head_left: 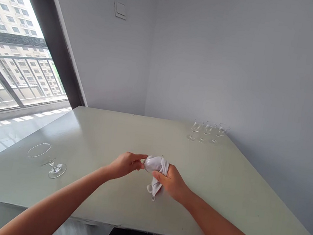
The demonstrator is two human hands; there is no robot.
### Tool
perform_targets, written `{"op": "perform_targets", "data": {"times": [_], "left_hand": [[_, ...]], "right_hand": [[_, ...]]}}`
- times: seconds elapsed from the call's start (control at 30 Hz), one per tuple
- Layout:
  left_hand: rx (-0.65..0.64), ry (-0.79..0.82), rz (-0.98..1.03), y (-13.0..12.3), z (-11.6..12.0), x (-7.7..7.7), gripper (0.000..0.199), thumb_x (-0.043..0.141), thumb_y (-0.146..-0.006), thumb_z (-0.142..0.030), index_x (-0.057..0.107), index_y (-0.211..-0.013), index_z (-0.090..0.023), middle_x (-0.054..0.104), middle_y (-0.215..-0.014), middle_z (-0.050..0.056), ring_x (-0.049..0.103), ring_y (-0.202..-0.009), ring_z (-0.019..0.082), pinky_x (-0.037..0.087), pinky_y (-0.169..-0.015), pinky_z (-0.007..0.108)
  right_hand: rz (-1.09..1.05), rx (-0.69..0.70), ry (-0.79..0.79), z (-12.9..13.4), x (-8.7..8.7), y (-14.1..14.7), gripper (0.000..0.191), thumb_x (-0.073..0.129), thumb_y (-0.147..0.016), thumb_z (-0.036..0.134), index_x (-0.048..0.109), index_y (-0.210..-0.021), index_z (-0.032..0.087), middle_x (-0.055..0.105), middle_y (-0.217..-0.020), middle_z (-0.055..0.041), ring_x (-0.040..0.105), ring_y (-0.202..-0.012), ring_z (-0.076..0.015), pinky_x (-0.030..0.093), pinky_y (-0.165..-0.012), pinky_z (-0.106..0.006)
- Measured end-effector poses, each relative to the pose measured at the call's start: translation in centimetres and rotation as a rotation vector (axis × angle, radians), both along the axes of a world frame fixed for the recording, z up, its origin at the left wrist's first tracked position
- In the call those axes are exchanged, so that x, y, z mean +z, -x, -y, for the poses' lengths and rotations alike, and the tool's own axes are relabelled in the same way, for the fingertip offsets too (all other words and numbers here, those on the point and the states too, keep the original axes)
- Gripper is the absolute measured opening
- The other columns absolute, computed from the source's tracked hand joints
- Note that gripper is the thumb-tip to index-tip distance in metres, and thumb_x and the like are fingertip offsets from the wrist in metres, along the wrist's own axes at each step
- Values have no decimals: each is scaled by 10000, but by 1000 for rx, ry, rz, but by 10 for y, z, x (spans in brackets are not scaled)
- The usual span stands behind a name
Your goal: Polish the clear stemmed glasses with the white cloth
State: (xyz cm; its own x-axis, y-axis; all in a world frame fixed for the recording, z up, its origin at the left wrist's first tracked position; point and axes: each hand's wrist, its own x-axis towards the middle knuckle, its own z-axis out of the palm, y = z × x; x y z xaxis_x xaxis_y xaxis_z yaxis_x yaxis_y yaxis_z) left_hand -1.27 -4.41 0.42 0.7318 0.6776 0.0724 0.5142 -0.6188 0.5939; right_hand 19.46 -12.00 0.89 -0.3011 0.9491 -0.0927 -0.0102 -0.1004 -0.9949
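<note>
A small stemmed glass (151, 164) lies sideways between my hands above the table, with its bowl toward the right. My left hand (126, 165) is closed on its stem end; the foot is mostly hidden by the fingers. A white cloth (164, 166) fills the bowl and wraps over its rim, with a loose end hanging down. My right hand (173, 183) grips the cloth at the bowl, thumb on the near side.
On the pale table (119, 131), another stemmed glass (57, 170) stands at the left. Three stemmed glasses, including this one (196, 128), stand in a row at the far right, near the wall (240, 67). A window with a railing (20, 65) is at the left.
</note>
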Motion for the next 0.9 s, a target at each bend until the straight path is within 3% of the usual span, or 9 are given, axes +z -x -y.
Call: {"op": "perform_targets", "data": {"times": [0.1, 0.17, 0.3, 0.37, 0.47, 0.57, 0.73, 0.83, 0.9], "left_hand": [[-202, 455, -63, 5, -3, 16, 419, 325, -871, -471, 592, -1009, -180, 560, -648, 6, 513, -595, 103, 413, -568, 223], [-177, 428, -92, 4, -2, 20, 429, 294, -881, -464, 590, -1010, -182, 597, -709, 28, 537, -627, 118, 432, -584, 244], [109, -329, -104, -9, 9, 12, 315, 410, -870, -320, 512, -1154, -229, 618, -987, 83, 536, -949, 210, 407, -815, 381], [134, -655, -118, -14, 13, 6, 332, 487, -836, -252, 497, -1167, -224, 605, -1020, 94, 497, -1037, 232, 320, -929, 448], [47, -803, -88, -15, 9, 1, 254, 498, -834, -295, 549, -1068, -211, 630, -857, 61, 555, -870, 188, 321, -929, 422], [-35, -648, -32, -11, 1, 7, 264, 466, -840, -402, 593, -949, -199, 609, -689, 23, 542, -667, 138, 393, -761, 313], [-154, -19, -23, -4, 1, 33, 364, 443, -823, -473, 619, -718, -172, 517, -559, -6, 444, -529, 92, 340, -529, 210], [-274, 342, -79, -2, 4, 43, 395, 464, -796, -495, 585, -639, -154, 477, -542, -5, 419, -510, 86, 324, -487, 202], [-322, 518, -123, -1, 4, 43, 419, 477, -780, -511, 538, -580, -148, 453, -521, -6, 398, -492, 85, 310, -468, 208]], "right_hand": [[106, 132, -49, -1, -2, -8, 197, 631, -721, 327, 601, -804, 150, 549, -555, 28, 526, -513, -104, 402, -503, -222], [22, 98, 13, -6, -7, -9, 225, 647, -703, 347, 603, -801, 149, 542, -537, 27, 522, -483, -109, 398, -475, -226], [-355, -172, 280, -19, -16, -3, 262, 696, -649, 361, 581, -762, 154, 487, -461, 48, 467, -404, -94, 378, -411, -217], [-513, -267, 354, -20, -14, 2, 230, 715, -634, 316, 565, -714, 160, 471, -465, 55, 448, -418, -75, 377, -421, -202], [-578, -287, 335, -9, -6, 9, 211, 699, -656, 304, 557, -725, 164, 455, -474, 61, 432, -416, -64, 379, -431, -197], [-463, -187, 217, 8, 6, 8, 230, 650, -706, 352, 557, -786, 157, 471, -489, 52, 450, -415, -77, 379, -428, -206], [87, 261, -59, 20, 17, -13, 340, 564, -772, 335, 553, -1057, 149, 605, -635, -14, 571, -564, -148, 441, -532, -258], [426, 372, -401, 16, 12, -24, 246, 575, -747, 249, 620, -982, 191, 648, -814, -44, 594, -776, -182, 443, -675, -272], [579, 411, -657, 12, 3, -25, 219, 552, -720, 142, 654, -900, 214, 656, -800, -29, 591, -752, -172, 427, -664, -259]]}}
